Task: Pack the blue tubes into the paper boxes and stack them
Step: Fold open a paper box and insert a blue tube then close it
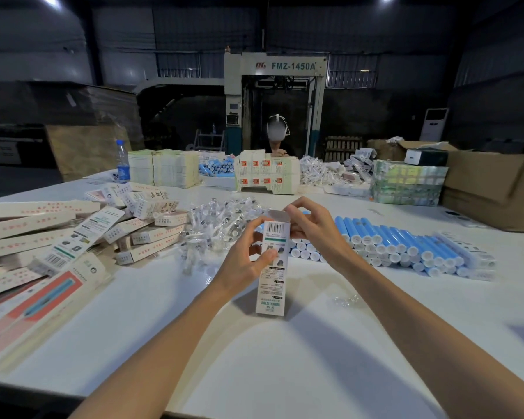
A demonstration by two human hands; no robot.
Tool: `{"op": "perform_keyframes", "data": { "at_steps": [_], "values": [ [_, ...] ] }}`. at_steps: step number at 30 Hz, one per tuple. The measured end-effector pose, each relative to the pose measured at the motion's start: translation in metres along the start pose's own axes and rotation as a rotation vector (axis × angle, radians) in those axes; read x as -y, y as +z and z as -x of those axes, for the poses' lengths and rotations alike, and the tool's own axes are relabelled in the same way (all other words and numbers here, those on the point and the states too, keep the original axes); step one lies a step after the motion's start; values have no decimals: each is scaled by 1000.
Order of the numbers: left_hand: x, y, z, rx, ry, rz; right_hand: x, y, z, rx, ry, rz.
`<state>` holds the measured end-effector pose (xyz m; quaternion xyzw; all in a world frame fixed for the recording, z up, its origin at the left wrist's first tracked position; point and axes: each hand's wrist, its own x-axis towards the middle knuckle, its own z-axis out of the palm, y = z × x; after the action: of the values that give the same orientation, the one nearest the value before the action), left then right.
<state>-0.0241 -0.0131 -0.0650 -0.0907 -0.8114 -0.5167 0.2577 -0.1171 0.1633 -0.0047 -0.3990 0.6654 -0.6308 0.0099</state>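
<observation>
– Hands first: what are they doing?
– Left hand [248, 255] grips the paper box [271, 285] round its middle, thumb on the printed face. Right hand [312, 228] pinches the open top flap [277, 214]. Both are at frame centre.
– Box axis?
– Nearly upright in the frame, open end at the top.
– And the blue tubes [390, 240]?
– Heaped on the table [285, 358], right of centre, just beyond the right hand, white caps facing the camera. The right hand is nearer, so I'd expect it to reach. I can't tell whether a tube is already inside.
</observation>
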Motion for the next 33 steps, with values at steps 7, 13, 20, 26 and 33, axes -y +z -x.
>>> {"op": "perform_keyframes", "data": {
  "at_steps": [7,13,20,26,33],
  "values": [
    [4,1,-1,8,10,18,-4,1,-2,-50,134,-169],
    [7,3,-3,29,7,44,4,-8,-3,-12,227,-251],
    [4,3,-1,4,46,65,8,-13,-4,21,257,-212],
    [3,1,-3,18,72,34,14,-17,0,84,212,-172],
    [3,3,-3,12,69,89,1,-9,12,25,98,-90]
  ]
}}
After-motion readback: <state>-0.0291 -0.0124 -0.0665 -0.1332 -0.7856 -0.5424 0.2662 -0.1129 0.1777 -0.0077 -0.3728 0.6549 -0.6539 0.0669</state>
